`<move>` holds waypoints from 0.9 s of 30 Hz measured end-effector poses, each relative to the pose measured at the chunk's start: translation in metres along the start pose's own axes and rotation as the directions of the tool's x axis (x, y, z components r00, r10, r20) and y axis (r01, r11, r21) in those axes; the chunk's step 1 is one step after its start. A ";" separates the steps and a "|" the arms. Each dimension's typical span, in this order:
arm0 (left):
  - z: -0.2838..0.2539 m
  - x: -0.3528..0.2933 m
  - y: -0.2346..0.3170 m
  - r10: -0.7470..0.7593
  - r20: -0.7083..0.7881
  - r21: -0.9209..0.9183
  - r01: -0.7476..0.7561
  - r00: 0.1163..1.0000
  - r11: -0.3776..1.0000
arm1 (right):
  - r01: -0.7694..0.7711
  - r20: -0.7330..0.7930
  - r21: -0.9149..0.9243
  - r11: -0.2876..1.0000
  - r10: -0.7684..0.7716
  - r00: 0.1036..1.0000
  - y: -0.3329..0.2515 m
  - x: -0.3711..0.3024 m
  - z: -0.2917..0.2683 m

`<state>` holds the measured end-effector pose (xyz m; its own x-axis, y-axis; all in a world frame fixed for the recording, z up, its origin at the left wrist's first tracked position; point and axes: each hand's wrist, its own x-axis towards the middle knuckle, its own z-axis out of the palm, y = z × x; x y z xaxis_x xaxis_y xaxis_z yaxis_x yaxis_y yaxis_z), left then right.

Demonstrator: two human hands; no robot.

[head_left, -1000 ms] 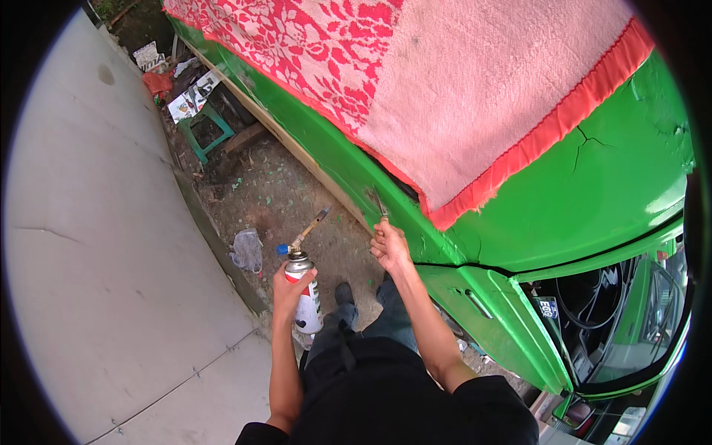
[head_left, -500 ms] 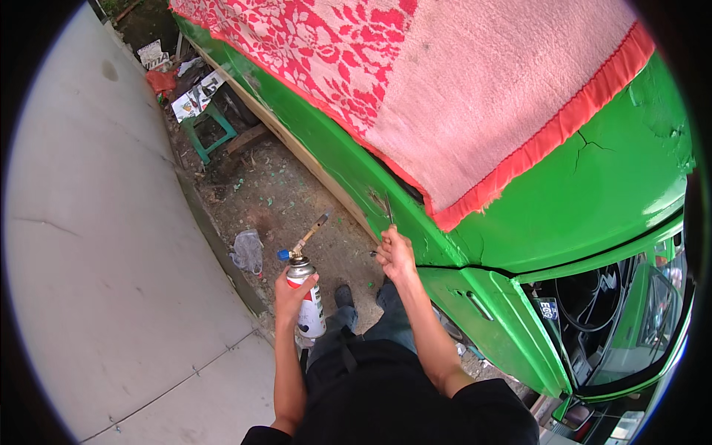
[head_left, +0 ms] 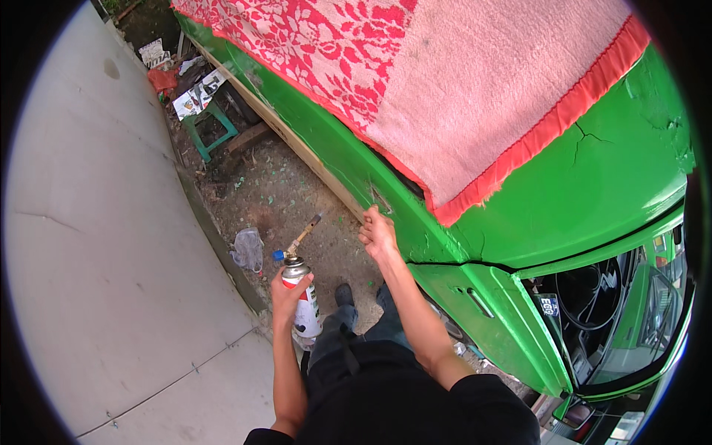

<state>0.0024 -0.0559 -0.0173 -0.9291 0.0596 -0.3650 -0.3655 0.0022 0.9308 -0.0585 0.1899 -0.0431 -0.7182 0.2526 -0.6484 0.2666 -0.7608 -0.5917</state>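
My left hand is wrapped round the white and red gas canister of a blowtorch, held upright. Its brass nozzle tilts up and to the right, away from the canister, beside a blue knob; no flame shows. My right hand is closed close to the side panel of a green car. The thin metal-bladed tool in it is almost wholly hidden by the fingers now. Just beyond the fingertips, a scraped, bare patch marks the green paint.
A pink and red blanket drapes over the car. A pale wall runs along the left. On the dirt ground lie paint flakes and a plastic bag; farther off stands a green stool. A wooden strip edges the car's lower side.
My right hand has shifted left and slightly up along the panel, and the blade visible before is now mostly hidden. The blowtorch has moved slightly left and down in my left hand.
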 end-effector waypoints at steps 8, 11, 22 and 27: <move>0.004 -0.003 -0.007 -0.040 0.003 -0.019 0.040 0.999 0.999 | -0.033 -0.024 0.003 0.999 0.033 0.999 0.000 -0.008 -0.003; 0.009 -0.003 -0.005 -0.002 0.033 0.011 0.001 0.999 1.000 | -0.031 0.000 0.012 0.999 0.031 1.000 0.003 -0.014 -0.012; 0.014 -0.001 -0.001 0.014 0.058 0.025 -0.016 0.998 1.000 | -0.082 0.020 -0.049 0.995 0.083 0.996 -0.009 0.011 -0.005; 0.008 -0.007 0.003 0.016 0.023 0.023 -0.016 1.000 1.000 | -0.085 0.040 0.006 0.996 0.085 0.996 -0.004 -0.012 -0.027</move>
<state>0.0085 -0.0484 -0.0117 -0.9332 0.0830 -0.3497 -0.3489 0.0238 0.9369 -0.0337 0.2058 -0.0463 -0.7180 0.1634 -0.6766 0.3230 -0.7829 -0.5318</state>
